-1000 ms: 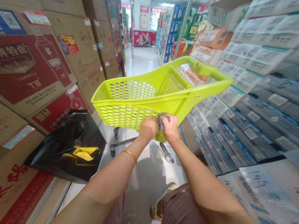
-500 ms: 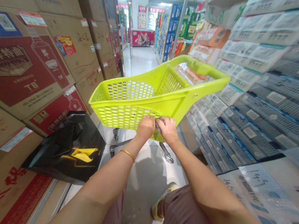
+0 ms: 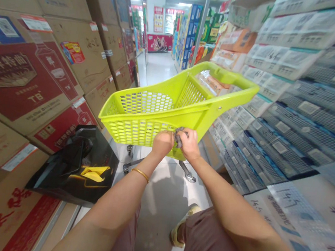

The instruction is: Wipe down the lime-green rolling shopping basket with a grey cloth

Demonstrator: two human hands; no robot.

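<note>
A yellow-green shopping cart (image 3: 143,122) stands sideways in front of me, with perforated basket walls. Both of my hands are together at its near side. My right hand (image 3: 190,143) is closed around a small crumpled dark-grey cloth-like thing (image 3: 179,138). Pressed against that same thing, my left hand (image 3: 163,142) is closed too, its fingertips mostly hidden. Whether the grey thing touches the cart wall I cannot tell. The upper part of the cart, below its handle, shows an orange-and-white package (image 3: 211,83), seen past or through the frame.
Stacked cartons (image 3: 17,68) line the left side. A black bag (image 3: 75,171) with a yellow paper or cloth (image 3: 96,173) lies beside them. Packaged goods (image 3: 278,127) are piled on the right. A metal pole (image 3: 202,27) rises behind the cart, and a tiled aisle (image 3: 161,65) runs ahead.
My left hand has turned and dropped slightly, while the right has risen a little. More of the grey thing shows between them. The cart has barely shifted.
</note>
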